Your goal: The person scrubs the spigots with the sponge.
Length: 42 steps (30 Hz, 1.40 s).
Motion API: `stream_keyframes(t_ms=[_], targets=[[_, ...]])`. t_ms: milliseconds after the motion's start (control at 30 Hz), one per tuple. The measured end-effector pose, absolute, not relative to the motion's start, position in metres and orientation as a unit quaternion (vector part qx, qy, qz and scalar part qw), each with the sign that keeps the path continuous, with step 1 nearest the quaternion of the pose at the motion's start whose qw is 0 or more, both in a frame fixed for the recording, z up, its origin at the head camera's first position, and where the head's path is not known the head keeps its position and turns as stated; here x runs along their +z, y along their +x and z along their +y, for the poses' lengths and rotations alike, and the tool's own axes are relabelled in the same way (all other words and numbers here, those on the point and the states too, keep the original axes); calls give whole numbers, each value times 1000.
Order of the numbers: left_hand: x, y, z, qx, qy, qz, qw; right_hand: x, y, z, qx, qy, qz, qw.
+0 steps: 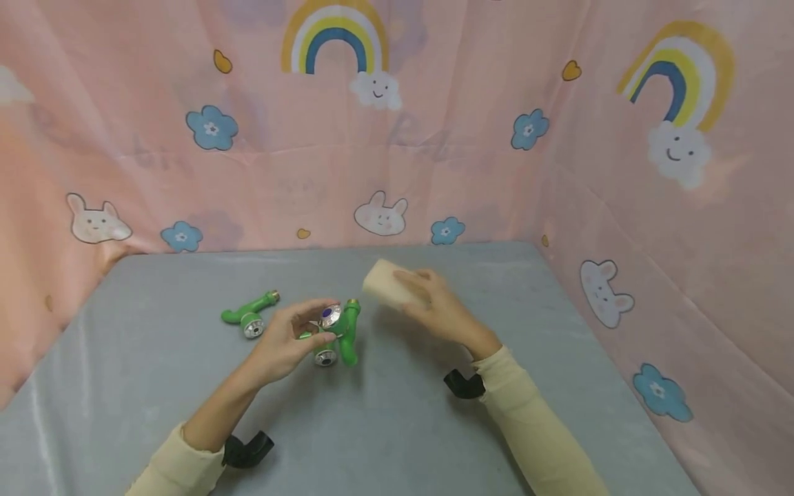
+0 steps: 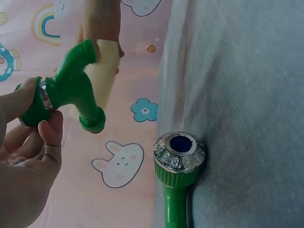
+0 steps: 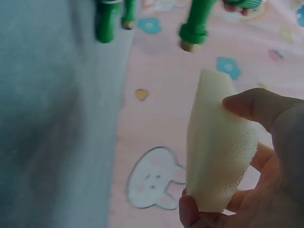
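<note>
My left hand [image 1: 287, 341] pinches a green plastic water tap [image 1: 349, 337] by its knob end, between thumb and fingers. In the left wrist view that tap [image 2: 71, 90] is held up in the air, clear of the table. A second green tap [image 1: 325, 357] with a silvery faceted knob lies under the left hand, partly hidden by it. My right hand [image 1: 443, 310] grips a pale yellow sponge [image 1: 387, 282], raised to the right of the held tap and apart from it. The right wrist view shows the thumb pressing one face of the sponge [image 3: 218, 142], with fingers curled round the other side.
Left of the left hand, a third green tap [image 1: 251, 313] lies on the grey-covered table [image 1: 384, 441]. Pink printed curtains [image 1: 434, 158] hang behind the table and along its sides. Black curved pieces [image 1: 248, 451] stick out by both wrists.
</note>
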State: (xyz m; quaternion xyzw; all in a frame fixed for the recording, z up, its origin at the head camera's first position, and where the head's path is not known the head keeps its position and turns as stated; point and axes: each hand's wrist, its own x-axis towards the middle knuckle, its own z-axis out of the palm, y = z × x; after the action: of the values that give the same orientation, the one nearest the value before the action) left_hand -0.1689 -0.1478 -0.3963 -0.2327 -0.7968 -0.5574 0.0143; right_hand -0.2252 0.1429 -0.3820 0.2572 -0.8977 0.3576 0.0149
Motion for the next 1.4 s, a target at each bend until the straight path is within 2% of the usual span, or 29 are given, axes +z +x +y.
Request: stream_keyframes(t_ms=[100,300,467,600,700,933,1100,1267,1400], targets=[[-396,-169,-146,-569,-237,-787,-2,-375,-221,145,371,272,-887,29],[-398,-165,-143,-608,-240,-748,-115,-368,-198,126,385,327,-860,70],[-402,-161,-140,-672,-222,-685,-175,-374,-179,108,372,356,-854,73],[-405,-161,-137,-697,-236,-656,-169,-381,-173,101,350,349,-866,83],[-406,-163,-135,-699,-240,-659,-141,-383,-173,99,336,344,-872,95],[-399,-165,-144,-699,-156,-692,-96,-380,-189,108,307,313,-887,145],[-394,-164,-156,-694,-101,-707,-93,-380,-204,112,298,295,-900,119],[-394,-167,-154,-714,-107,-683,-110,-378,-210,124,310,256,-911,93],[-393,-170,-150,-725,-122,-670,-104,-374,-209,126,306,265,-909,101]])
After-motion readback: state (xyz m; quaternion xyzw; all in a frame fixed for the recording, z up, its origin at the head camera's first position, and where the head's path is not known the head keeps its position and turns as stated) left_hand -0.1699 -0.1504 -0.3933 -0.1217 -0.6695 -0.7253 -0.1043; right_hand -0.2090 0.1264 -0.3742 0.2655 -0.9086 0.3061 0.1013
